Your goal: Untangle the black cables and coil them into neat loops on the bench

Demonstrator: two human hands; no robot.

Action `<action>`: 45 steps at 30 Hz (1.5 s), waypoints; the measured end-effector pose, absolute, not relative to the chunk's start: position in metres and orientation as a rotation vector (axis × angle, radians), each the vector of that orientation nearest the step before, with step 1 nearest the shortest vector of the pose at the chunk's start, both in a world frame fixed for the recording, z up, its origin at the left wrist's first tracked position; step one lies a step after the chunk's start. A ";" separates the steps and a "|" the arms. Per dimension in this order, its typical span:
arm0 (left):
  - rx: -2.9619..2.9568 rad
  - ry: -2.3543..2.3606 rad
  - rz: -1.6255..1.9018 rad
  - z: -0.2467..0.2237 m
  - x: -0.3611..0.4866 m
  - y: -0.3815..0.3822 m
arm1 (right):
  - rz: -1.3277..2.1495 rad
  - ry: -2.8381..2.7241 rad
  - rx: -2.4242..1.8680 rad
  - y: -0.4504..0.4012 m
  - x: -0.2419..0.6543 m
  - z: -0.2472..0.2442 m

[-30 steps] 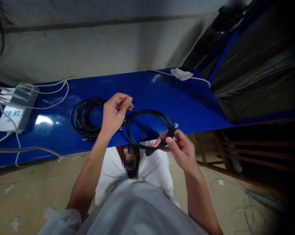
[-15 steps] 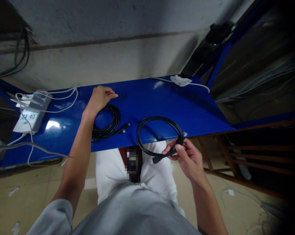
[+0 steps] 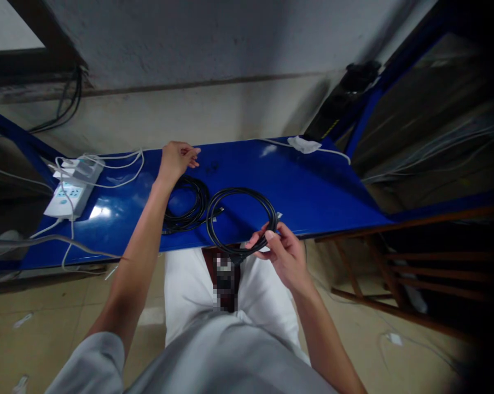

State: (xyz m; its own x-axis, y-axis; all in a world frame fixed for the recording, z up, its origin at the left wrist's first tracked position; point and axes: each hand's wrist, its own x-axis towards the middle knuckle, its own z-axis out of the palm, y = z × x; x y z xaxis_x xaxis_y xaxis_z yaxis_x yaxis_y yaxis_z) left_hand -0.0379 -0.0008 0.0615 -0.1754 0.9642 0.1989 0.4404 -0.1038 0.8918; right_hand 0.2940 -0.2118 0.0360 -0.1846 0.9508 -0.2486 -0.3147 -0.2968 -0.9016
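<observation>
My right hand (image 3: 283, 250) is closed on the right side of a coiled black cable (image 3: 242, 191), which it holds up over the table's front edge. The loop's left side overlaps the view of a second black cable coil (image 3: 194, 203), which lies on the blue table (image 3: 312, 189). Just behind that second coil is my left hand (image 3: 181, 158), its fingers curled but apart, with nothing visible in them.
A white power strip (image 3: 72, 191) with white cords stands at the table's left. At the back right are a white crumpled item (image 3: 304, 144) on a cord and a black bottle-like object (image 3: 341, 101). A wooden rack (image 3: 378, 268) stands at the right.
My right hand has moved left with the held coil, closer to the coil on the table. The fingers of my left hand have spread a little. The camera view has shifted slightly.
</observation>
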 end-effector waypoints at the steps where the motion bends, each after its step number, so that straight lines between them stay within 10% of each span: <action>1: 1.532 1.609 1.234 0.061 -0.037 0.004 | 1.669 -0.889 -1.058 -0.213 0.290 0.036; 45: 2.171 1.848 0.751 0.047 -0.014 0.007 | 1.820 -0.862 -0.981 -0.221 0.275 0.025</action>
State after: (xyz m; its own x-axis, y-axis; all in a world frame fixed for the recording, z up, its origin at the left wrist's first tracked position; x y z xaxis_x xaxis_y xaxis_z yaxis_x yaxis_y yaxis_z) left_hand -0.0144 0.0072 0.0473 0.0929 0.9636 0.2508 0.8655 -0.2027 0.4580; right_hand 0.2746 -0.2206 0.0250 -0.3098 0.9103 -0.2745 -0.3639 -0.3803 -0.8503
